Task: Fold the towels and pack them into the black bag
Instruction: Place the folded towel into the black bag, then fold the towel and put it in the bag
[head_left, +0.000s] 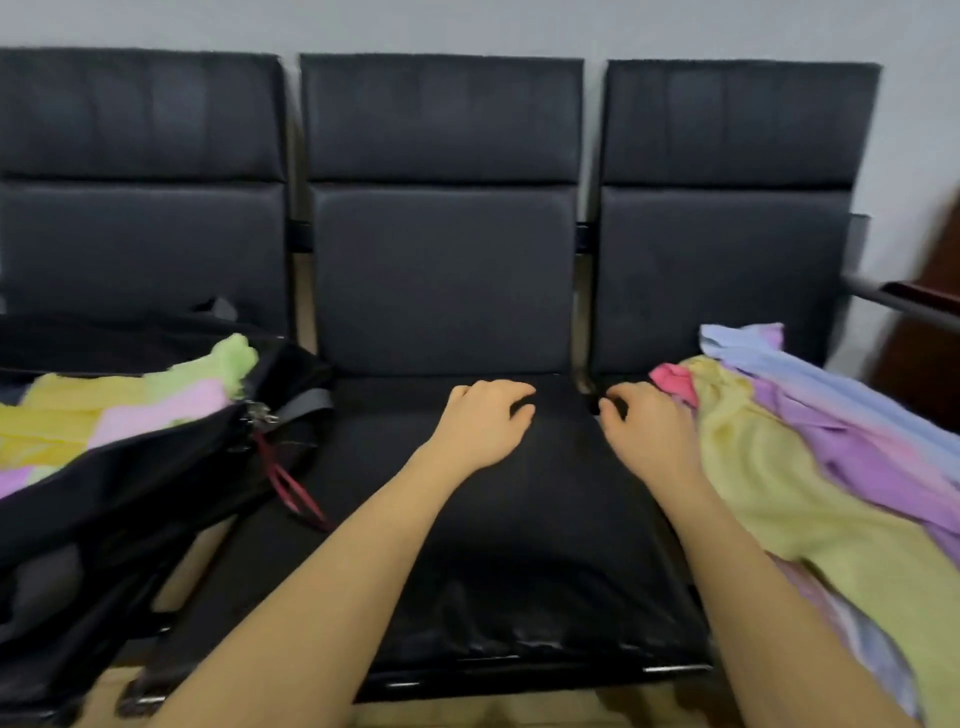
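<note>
The black bag (130, 483) lies open on the left seat, holding folded towels (119, 405) in yellow, pink and green. A loose pile of unfolded towels (810, 457) in yellow, purple, blue and pink covers the right seat. My left hand (483, 421) hovers over the middle seat (493, 545) with loosely curled fingers, holding nothing. My right hand (649, 426) sits at the left edge of the pile, fingers loosely curled, next to the yellow towel (769, 488); no towel is visibly gripped.
Three joined black padded chairs stand against a grey wall (467, 26). A red strap (291, 483) hangs from the bag's zipper onto the middle seat's left edge. A metal armrest (893, 299) and dark wooden furniture (930, 353) are at the far right.
</note>
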